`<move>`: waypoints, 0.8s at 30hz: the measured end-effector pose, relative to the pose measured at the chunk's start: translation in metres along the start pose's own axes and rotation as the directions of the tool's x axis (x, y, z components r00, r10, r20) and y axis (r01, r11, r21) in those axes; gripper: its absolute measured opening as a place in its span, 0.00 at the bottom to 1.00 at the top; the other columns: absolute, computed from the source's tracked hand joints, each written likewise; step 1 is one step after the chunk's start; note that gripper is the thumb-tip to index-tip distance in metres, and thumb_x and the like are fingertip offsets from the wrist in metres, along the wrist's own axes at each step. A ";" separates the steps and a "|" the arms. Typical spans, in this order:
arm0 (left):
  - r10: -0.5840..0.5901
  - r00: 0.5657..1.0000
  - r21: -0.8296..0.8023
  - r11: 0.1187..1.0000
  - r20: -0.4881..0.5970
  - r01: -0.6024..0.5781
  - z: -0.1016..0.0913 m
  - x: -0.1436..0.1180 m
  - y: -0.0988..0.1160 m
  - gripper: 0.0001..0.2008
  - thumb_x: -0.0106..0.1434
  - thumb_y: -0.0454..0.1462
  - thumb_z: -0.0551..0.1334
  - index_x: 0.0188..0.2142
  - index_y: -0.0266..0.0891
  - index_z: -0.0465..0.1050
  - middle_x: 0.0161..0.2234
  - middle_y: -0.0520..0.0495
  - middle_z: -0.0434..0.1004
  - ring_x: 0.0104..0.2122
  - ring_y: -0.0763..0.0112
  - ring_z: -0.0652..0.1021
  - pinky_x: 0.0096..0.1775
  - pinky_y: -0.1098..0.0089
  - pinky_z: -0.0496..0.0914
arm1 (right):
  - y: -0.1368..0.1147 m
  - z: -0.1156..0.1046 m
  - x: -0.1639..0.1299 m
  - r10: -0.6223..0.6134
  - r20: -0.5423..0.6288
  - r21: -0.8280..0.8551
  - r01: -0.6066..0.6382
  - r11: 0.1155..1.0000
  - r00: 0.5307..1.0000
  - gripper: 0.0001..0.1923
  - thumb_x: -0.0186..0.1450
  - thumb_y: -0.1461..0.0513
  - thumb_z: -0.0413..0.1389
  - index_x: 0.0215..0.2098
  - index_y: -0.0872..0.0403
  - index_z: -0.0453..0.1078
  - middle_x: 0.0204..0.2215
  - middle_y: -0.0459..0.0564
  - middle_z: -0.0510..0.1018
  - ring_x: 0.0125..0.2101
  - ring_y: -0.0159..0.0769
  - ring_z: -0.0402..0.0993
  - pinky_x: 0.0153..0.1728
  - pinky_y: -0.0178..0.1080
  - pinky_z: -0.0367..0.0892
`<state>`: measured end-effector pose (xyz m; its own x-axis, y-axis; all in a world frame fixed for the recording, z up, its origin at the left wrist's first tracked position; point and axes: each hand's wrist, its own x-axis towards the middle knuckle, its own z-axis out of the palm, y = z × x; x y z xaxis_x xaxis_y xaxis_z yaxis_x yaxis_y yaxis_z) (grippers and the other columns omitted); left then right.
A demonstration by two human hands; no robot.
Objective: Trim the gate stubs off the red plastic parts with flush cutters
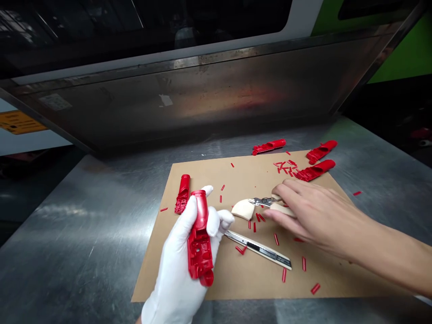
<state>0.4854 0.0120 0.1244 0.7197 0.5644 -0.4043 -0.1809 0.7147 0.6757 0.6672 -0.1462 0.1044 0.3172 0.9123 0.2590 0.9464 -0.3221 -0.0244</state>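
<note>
Red offcuts (284, 168) litter the cardboard sheet (202, 279) on the desk (84, 234), and four red moulded parts lie set aside, so trimming looks well underway. Left hand (184, 252), gloved, has its grip closed around another red moulded part (200, 238), upright over the sheet. Right hand (303, 209), bare, fingers loosely apart, touches the cream-handled cutters (261, 204); utility knife (258, 248) just beside, untouched.

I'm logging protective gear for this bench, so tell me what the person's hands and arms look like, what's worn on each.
The left hand wears a plain white fabric glove covering fingers and wrist. The right hand is bare, with no glove, sleeve, watch or ring visible along the forearm.
</note>
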 end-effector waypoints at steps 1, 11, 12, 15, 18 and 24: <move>0.007 1.000 0.014 1.000 -0.006 -0.007 0.001 0.000 0.000 0.14 0.70 0.45 0.60 0.51 0.43 0.75 0.25 0.51 0.63 0.37 0.66 0.75 0.52 0.63 0.72 | 0.005 0.003 0.000 0.019 0.031 0.048 -0.021 0.999 0.999 0.26 0.76 0.43 0.38 0.36 0.53 0.64 0.29 0.47 0.68 0.25 0.39 0.66 0.24 0.38 0.53; -0.090 0.996 -0.134 0.987 -0.002 0.089 0.014 0.004 -0.004 0.13 0.70 0.40 0.61 0.50 0.37 0.76 0.29 0.47 0.71 0.39 0.66 0.79 0.48 0.68 0.76 | -0.024 -0.012 -0.004 -0.385 -0.178 0.434 0.424 0.795 0.905 0.08 0.70 0.69 0.47 0.40 0.55 0.67 0.43 0.54 0.76 0.45 0.43 0.71 0.46 0.45 0.65; -0.114 0.993 -0.166 0.979 0.024 0.116 0.014 0.003 -0.004 0.12 0.70 0.40 0.61 0.49 0.37 0.77 0.29 0.47 0.72 0.38 0.67 0.78 0.45 0.70 0.77 | -0.032 -0.015 -0.005 -0.408 -0.202 0.421 0.455 0.785 0.890 0.10 0.70 0.70 0.46 0.38 0.55 0.68 0.44 0.54 0.77 0.47 0.42 0.72 0.48 0.45 0.65; -0.174 0.983 -0.247 0.952 0.051 0.181 0.015 0.001 -0.003 0.10 0.68 0.43 0.64 0.43 0.39 0.78 0.28 0.47 0.72 0.33 0.68 0.77 0.37 0.72 0.77 | -0.050 -0.025 -0.005 -0.400 -0.261 0.411 0.476 0.778 0.879 0.16 0.71 0.71 0.43 0.33 0.51 0.69 0.41 0.47 0.80 0.46 0.36 0.74 0.51 0.41 0.66; -0.215 0.972 -0.265 0.936 0.094 0.233 0.014 -0.001 -0.001 0.09 0.67 0.41 0.64 0.36 0.38 0.76 0.29 0.47 0.71 0.31 0.70 0.76 0.35 0.73 0.75 | -0.059 -0.034 0.000 -0.395 -0.226 0.461 0.455 0.762 0.890 0.20 0.74 0.70 0.41 0.35 0.48 0.71 0.41 0.44 0.80 0.47 0.31 0.73 0.52 0.37 0.66; -0.248 0.966 -0.268 0.928 0.074 0.259 0.020 -0.003 -0.003 0.13 0.66 0.42 0.65 0.28 0.37 0.72 0.29 0.47 0.69 0.30 0.72 0.73 0.32 0.74 0.73 | -0.068 -0.038 0.015 -0.530 -0.118 0.374 0.532 0.760 0.840 0.16 0.71 0.72 0.45 0.35 0.52 0.71 0.43 0.46 0.79 0.44 0.36 0.71 0.51 0.42 0.67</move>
<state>0.4970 -0.0002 0.1366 0.7898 0.3374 -0.5122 -0.1611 0.9199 0.3576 0.6051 -0.1200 0.1466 -0.2424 0.9068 0.3448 0.9105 0.3353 -0.2419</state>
